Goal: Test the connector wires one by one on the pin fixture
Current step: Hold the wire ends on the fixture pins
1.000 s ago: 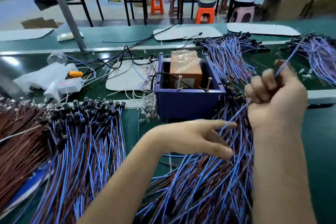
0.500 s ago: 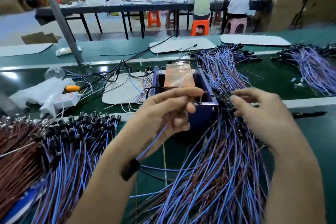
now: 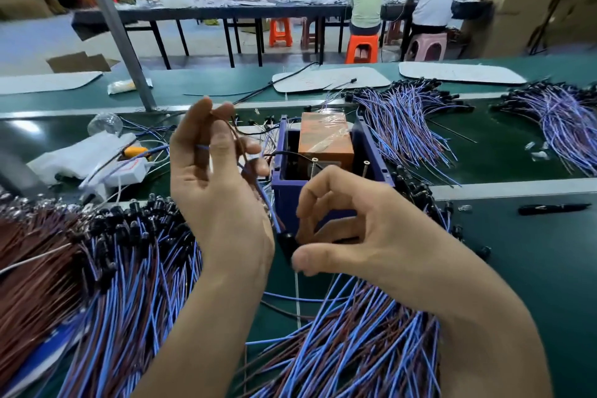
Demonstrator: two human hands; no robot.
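Note:
The pin fixture [image 3: 284, 194] is a blue open box with an orange block and two upright metal pins [image 3: 365, 168] inside, at mid-table. My left hand [image 3: 216, 191] is raised in front of its left side and pinches the free ends of one blue-and-brown connector wire [image 3: 263, 200] between thumb and fingers. That wire runs down to a black connector [image 3: 286, 244], which my right hand [image 3: 361, 236] pinches between thumb and forefinger just below the fixture's front wall.
Piles of blue-and-brown wires with black connectors lie at left [image 3: 122, 268], front right [image 3: 349, 342] and beyond the fixture [image 3: 400, 126], [image 3: 562, 119]. A black pen [image 3: 552, 208] lies at right. White bags and a small white box [image 3: 126, 171] sit at left. Two people work at a far table.
My left hand has risen with the wire's ends. My right hand moved left from the pile and took hold of the black connector in front of the fixture.

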